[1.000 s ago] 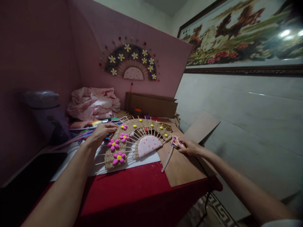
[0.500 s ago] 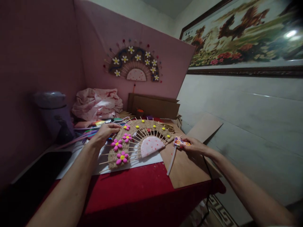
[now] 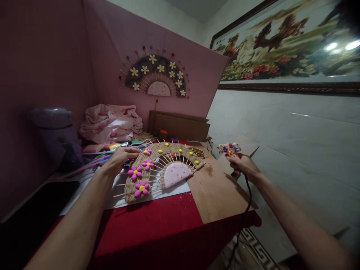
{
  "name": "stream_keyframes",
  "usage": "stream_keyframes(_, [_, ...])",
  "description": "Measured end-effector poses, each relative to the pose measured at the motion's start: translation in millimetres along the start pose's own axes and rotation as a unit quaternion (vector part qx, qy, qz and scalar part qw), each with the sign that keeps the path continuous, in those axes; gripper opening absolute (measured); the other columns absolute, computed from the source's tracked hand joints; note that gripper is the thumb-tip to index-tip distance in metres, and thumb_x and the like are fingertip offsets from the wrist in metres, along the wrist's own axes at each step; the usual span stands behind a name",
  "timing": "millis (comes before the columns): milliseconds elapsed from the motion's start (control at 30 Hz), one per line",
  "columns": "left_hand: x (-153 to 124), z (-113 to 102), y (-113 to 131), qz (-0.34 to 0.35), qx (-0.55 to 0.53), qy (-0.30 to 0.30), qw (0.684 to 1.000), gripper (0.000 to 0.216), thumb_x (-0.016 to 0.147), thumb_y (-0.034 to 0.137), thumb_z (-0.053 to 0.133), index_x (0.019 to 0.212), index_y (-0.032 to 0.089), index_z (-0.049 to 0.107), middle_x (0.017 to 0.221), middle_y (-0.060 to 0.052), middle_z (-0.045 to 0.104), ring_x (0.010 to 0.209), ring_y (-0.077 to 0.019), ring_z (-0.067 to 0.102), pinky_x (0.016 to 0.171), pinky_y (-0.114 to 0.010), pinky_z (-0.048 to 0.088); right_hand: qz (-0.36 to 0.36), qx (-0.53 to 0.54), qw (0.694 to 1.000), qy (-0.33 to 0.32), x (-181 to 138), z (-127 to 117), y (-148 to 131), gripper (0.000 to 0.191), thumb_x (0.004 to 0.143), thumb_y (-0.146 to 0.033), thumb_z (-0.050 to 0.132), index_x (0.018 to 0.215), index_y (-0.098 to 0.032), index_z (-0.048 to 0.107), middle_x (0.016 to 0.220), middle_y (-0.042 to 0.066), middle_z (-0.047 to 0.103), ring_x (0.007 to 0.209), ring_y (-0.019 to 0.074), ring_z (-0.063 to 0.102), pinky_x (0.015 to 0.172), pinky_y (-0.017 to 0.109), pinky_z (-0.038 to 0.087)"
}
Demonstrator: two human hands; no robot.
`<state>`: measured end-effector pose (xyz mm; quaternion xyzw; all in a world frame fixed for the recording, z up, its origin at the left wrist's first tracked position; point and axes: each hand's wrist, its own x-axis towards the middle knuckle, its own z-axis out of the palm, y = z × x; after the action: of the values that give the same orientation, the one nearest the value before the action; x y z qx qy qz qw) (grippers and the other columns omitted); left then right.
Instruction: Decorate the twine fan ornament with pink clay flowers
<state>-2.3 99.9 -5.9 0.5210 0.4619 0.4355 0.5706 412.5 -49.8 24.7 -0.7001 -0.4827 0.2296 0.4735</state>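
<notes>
A fan-shaped woven twine piece (image 3: 146, 173) lies tilted over white paper, with thin sticks poking out of its edges. Pink clay flowers with yellow centres cover its left part, and several yellow dots run along the right part. My left hand (image 3: 121, 160) grips its upper left edge; the fingertips are partly hidden behind it. At the right, my right hand (image 3: 244, 166) is closed around a patterned glue gun (image 3: 229, 148) with a black cord, held up away from the fan. A pale dotted half-circle (image 3: 177, 174) forms the fan's centre.
A finished-looking flowered fan (image 3: 157, 75) hangs on the pink board. Cardboard pieces (image 3: 180, 125), a crumpled pink cloth (image 3: 112, 122) and a tumbler (image 3: 54, 138) stand behind. A brown board (image 3: 216, 202) covers the right of the red tablecloth (image 3: 149, 228). A black slab (image 3: 42, 198) lies left.
My right hand has lifted the glue gun up and to the right, away from the fan's right end. My left hand stays on the fan, and the camera view has shifted slightly.
</notes>
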Motion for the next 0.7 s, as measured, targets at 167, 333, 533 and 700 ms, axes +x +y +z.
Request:
stream_keyframes(167, [3, -7, -4, -0.001, -0.01, -0.009, 1.0, 0.026, 0.045, 0.015, 0.073, 0.07, 0.012, 0.072, 0.056, -0.003, 0.065, 0.048, -0.012, 0.054, 0.045, -0.021, 0.037, 0.005, 0.149, 0.984, -0.101, -20, 33, -43, 0.031, 0.064, -0.038, 0.07, 0.072, -0.018, 0.047, 0.054, -0.008, 0.034, 0.04, 0.0037, 0.027, 0.032, 0.017, 0.018])
stream_keyframes(333, [3, -11, -5, 0.004, 0.0, -0.002, 1.0, 0.031, 0.045, 0.017, 0.074, 0.075, 0.012, 0.072, 0.058, -0.002, 0.065, 0.049, -0.0119, 0.054, 0.045, -0.021, 0.035, 0.004, 0.155, 0.968, -0.197, -30, 76, -81, 0.034, 0.067, -0.045, 0.068, 0.074, -0.017, 0.051, 0.058, -0.006, 0.041, 0.04, 0.0042, 0.031, 0.031, 0.018, 0.021])
stream_keyframes(533, [-3, -6, -3, 0.028, 0.021, -0.001, 0.999, 0.026, 0.047, 0.02, 0.075, 0.07, 0.011, 0.072, 0.056, -0.002, 0.063, 0.05, -0.0101, 0.051, 0.049, -0.021, 0.034, -0.038, 0.18, 0.942, -0.281, -25, 116, -110, 0.028, 0.07, -0.039, 0.068, 0.081, -0.016, 0.057, 0.058, -0.005, 0.042, 0.041, 0.0042, 0.03, 0.033, 0.018, 0.018])
stream_keyframes(700, [0, -2, -6, 0.062, 0.018, 0.008, 0.998, 0.019, 0.048, 0.023, 0.074, 0.061, 0.011, 0.069, 0.052, -0.001, 0.06, 0.049, -0.0094, 0.049, 0.05, -0.023, 0.033, -0.039, 0.087, 0.948, -0.305, -22, 160, -117, 0.035, 0.072, -0.047, 0.065, 0.063, -0.017, 0.049, 0.048, -0.006, 0.04, 0.036, 0.0042, 0.03, 0.03, 0.018, 0.023])
